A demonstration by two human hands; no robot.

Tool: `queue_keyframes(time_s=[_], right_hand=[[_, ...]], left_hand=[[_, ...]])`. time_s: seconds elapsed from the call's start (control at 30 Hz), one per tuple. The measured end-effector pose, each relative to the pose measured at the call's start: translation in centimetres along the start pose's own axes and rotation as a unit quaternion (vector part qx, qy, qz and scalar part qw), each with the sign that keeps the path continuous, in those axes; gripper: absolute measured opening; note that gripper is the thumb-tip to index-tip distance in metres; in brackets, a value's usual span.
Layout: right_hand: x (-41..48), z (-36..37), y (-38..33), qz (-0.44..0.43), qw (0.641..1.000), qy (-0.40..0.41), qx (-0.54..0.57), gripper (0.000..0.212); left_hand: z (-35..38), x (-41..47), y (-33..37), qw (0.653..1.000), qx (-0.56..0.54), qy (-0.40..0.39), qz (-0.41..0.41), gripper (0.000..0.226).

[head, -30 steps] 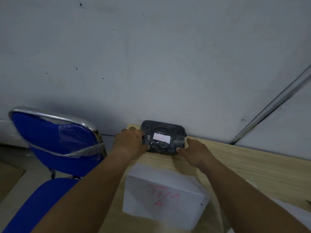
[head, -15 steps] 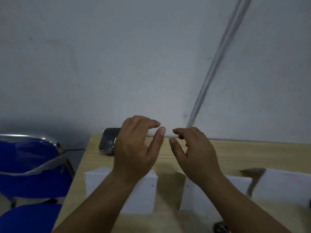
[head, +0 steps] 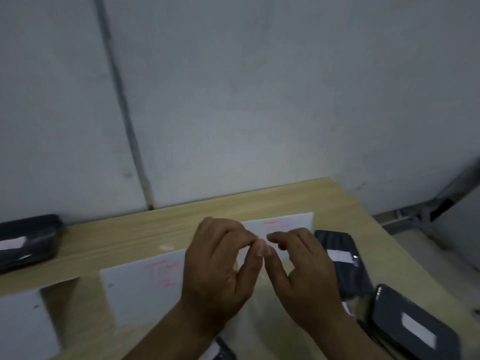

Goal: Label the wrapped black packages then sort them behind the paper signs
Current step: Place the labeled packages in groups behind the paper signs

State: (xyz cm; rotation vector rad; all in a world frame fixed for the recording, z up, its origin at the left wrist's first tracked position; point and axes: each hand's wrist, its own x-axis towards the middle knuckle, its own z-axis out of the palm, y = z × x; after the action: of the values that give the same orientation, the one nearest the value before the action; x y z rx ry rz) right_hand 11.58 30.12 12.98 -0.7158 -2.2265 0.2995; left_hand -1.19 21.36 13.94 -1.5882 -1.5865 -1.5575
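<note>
A pale grey wall (head: pixel 259 100), smooth and matt, fills the upper part of the view, with a dark vertical seam running down its left half. Below it lies a light wood-grain table (head: pixel 130 237), its surface laminated and streaked, the far right corner squared off. On it stand folded white paper signs with faint pink handwriting: the middle sign (head: pixel 140 289) near the table's front, the far sign (head: pixel 288 223) toward the far right corner, and the left sign (head: pixel 23 323) cut by the left border of the view. Wrapped black packages, flat rounded rectangles under glossy plastic film, each carry a white rectangular label. One package (head: pixel 26 242) lies at the far left edge by the wall, behind the left sign. The right package (head: pixel 340 258) lies along the right edge just beside the far sign, and the near package (head: pixel 413 326) sits at the front right corner, overlapping others that are too blurred to count. The left hand (head: pixel 218 271) hovers above the middle of the table with thumb and fingertips pressed together; whether anything is between them is unclear. The right hand (head: pixel 304 279), just beside it, has fingers loosely curled and apart, holding nothing
</note>
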Motion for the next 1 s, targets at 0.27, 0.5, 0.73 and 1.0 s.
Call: queue_keyframes(time_s=[0.27,0.5,0.73,1.0], right_hand=[[-5.0,-7.8,11.1,0.038,0.998,-0.044,-0.001,0.023],[-9.1,-9.8,17.1,0.100,0.986,-0.132,-0.025,0.013],[-8.3,-9.1,22.7,0.262,0.944,-0.195,-0.042,0.025],[-6.5,-6.6,26.0,0.348,0.902,-0.233,-0.105,0.032]], left_hand=[[13.5,-1.0,6.1,0.998,0.001,-0.053,-0.035,0.020],[19.6,-3.1,6.9,0.986,0.003,-0.140,-0.089,0.028],[25.2,-5.0,4.0,0.895,0.064,-0.335,-0.286,0.022],[28.2,-6.3,1.6,0.819,0.132,-0.441,-0.341,0.040]])
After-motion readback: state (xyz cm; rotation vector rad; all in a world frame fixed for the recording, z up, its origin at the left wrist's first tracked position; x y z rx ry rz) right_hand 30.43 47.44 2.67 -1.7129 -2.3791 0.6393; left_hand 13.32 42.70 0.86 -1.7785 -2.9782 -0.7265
